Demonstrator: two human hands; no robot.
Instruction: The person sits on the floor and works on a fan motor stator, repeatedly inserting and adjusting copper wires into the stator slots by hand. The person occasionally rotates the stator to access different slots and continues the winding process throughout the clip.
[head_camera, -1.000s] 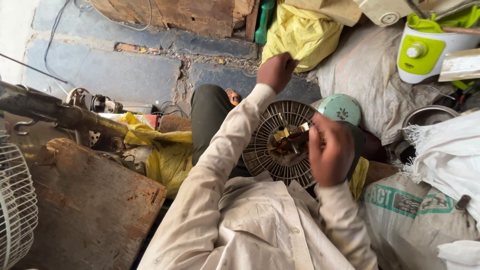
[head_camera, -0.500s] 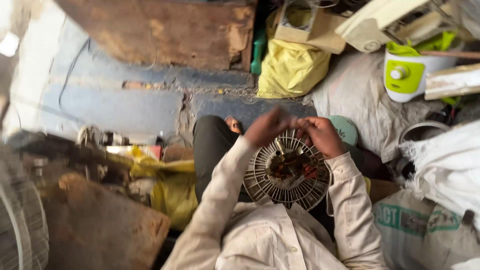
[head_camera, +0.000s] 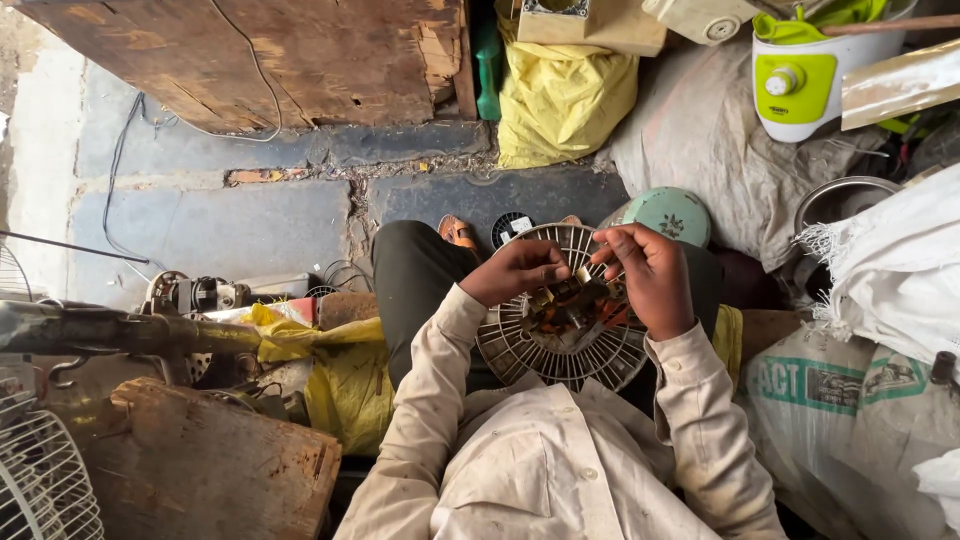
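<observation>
I look down on a cracked grey stone floor (head_camera: 250, 225) crowded with scrap: a worn wooden board (head_camera: 260, 55) leaning at the top, a yellow plastic bag (head_camera: 560, 100) beside it, a white and green appliance (head_camera: 810, 75) on grey sacks at the upper right, a printed woven sack (head_camera: 850, 400) at the right, and a rusty metal plate (head_camera: 200, 470) with a white fan guard (head_camera: 40, 480) at the lower left. There is no worktop; the round white plastic fan grille (head_camera: 560, 345) lies on my lap, across my dark trousers, with a tangle of small brown and orange metal parts (head_camera: 570, 305) in its centre. My left hand (head_camera: 515, 270) sits over the grille's upper left part, its fingers (head_camera: 548, 272) curled tightly, pinching a small piece. My right hand (head_camera: 650, 275) is at the upper right, fingers (head_camera: 610, 250) bent in, tips nipping the same small part just above the tangle. The two hands nearly meet.
</observation>
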